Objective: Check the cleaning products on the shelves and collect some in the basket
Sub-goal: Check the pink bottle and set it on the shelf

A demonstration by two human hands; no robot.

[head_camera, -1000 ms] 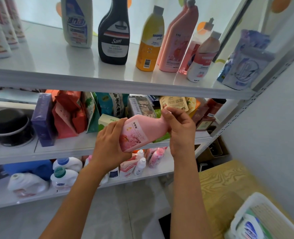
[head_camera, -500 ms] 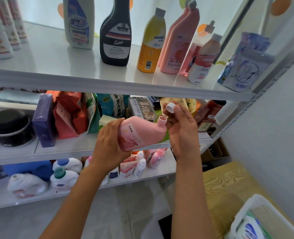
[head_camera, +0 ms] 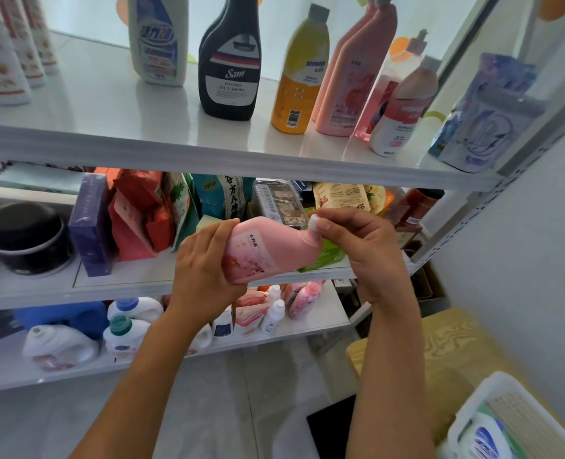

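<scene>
At the far left of the frame I see a round black pot [head_camera: 25, 236] on the middle shelf, with a purple box [head_camera: 90, 223] standing upright beside it. Below, in the lower left, three white plastic jugs [head_camera: 59, 346] lie on the bottom shelf, glossy and rounded.

Along the top shelf [head_camera: 108, 140], a smooth white board, stand a white bottle with a blue label [head_camera: 158, 38], a black bottle [head_camera: 229, 61], a yellow bottle [head_camera: 299, 71] and a tall pink bottle [head_camera: 350, 74].

At the centre of the frame, my left hand [head_camera: 204, 276] is wrapped around the base of a pink bottle [head_camera: 271, 250], a smooth plastic one with a flowered label. It lies tilted, neck towards the right, in front of the middle shelf.

Just right of centre, my right hand [head_camera: 364, 250] pinches a small white cap [head_camera: 313, 223] at the bottle's neck. I cannot tell whether the cap is seated on the neck.

In the lower right corner sits a white plastic basket [head_camera: 493, 389] with a slatted wall. One white and blue bottle [head_camera: 486, 438] lies inside it. The basket rests by a pale wooden surface [head_camera: 440, 352] with wavy grain.
</scene>
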